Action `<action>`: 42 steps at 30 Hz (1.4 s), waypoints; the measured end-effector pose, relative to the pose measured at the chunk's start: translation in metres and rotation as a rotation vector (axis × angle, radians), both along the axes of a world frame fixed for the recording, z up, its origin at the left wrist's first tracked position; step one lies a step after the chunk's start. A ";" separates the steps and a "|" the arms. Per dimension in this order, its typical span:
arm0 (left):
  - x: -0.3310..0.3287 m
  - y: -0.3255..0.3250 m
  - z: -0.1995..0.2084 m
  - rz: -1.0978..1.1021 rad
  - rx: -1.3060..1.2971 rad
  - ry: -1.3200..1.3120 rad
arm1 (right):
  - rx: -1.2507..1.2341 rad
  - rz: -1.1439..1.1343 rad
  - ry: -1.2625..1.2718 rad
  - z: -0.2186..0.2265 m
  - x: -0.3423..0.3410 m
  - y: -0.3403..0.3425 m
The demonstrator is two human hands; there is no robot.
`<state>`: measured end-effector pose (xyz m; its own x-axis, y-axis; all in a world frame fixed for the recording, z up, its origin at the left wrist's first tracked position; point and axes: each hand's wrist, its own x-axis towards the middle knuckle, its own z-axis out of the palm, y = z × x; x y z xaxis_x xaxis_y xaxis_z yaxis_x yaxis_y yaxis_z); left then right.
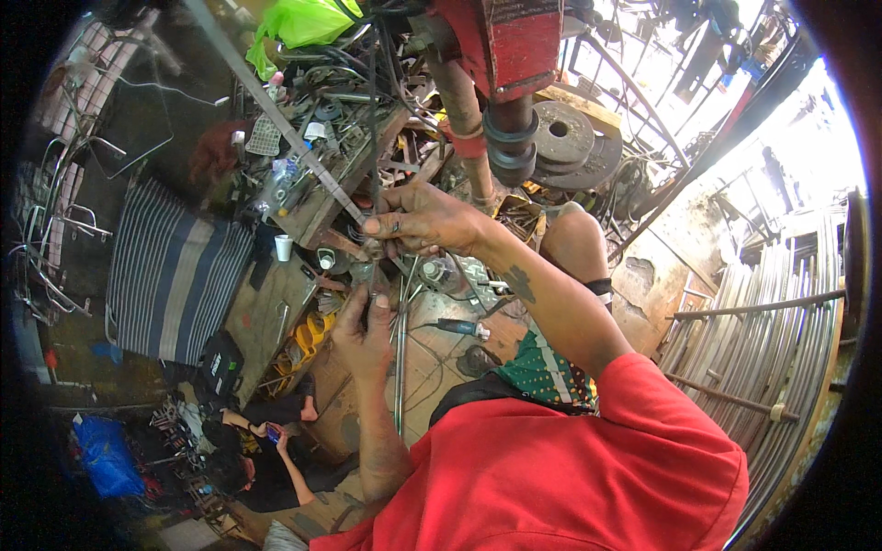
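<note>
My right hand (427, 220) pinches the lower end of a long flat metal strip (285, 124), which slants up to the far left. Just below it, my left hand (366, 335) has thumb and fingers closed around a small grey metal piece (365, 274). Its exact shape is partly covered by the fingers. Both hands are close together at the edge of a cluttered wooden bench (312, 207). A white cup (282, 247) stands left of them.
A red machine head (524, 46) overhangs ahead, near a round metal disc (559, 133). On the floor lies a blue power tool (462, 328). Metal tubes (763, 340) are stacked at the right. Another person's hand (273, 436) holds a phone at lower left, near a striped cloth (175, 271).
</note>
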<state>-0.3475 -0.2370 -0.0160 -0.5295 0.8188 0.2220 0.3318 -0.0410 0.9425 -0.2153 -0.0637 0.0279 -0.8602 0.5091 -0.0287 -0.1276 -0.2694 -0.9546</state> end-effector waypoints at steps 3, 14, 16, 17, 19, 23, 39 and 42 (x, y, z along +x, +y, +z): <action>0.001 -0.002 -0.005 0.014 0.084 0.540 | 0.112 -0.094 -0.026 -0.007 -0.007 -0.001; 0.009 -0.009 -0.020 0.229 0.120 0.855 | 0.196 -0.210 -0.186 -0.019 -0.014 -0.014; 0.011 -0.007 -0.021 0.255 0.138 0.849 | 0.338 -0.299 -0.085 -0.030 -0.023 -0.027; 0.013 -0.007 -0.022 0.257 0.143 0.851 | 0.393 -0.299 -0.124 -0.037 -0.028 -0.036; 0.018 -0.007 -0.024 0.247 0.137 0.842 | 0.363 -0.329 -0.137 -0.051 -0.038 -0.056; 0.036 -0.009 -0.035 0.160 0.129 0.803 | 0.178 -0.470 -0.119 -0.070 -0.048 -0.081; 0.033 -0.040 -0.075 -0.023 -0.144 -0.363 | 0.188 -0.437 -0.234 -0.062 -0.035 -0.079; 0.049 -0.037 -0.083 0.078 -0.159 -0.436 | 0.124 -0.627 -0.327 -0.073 -0.039 -0.079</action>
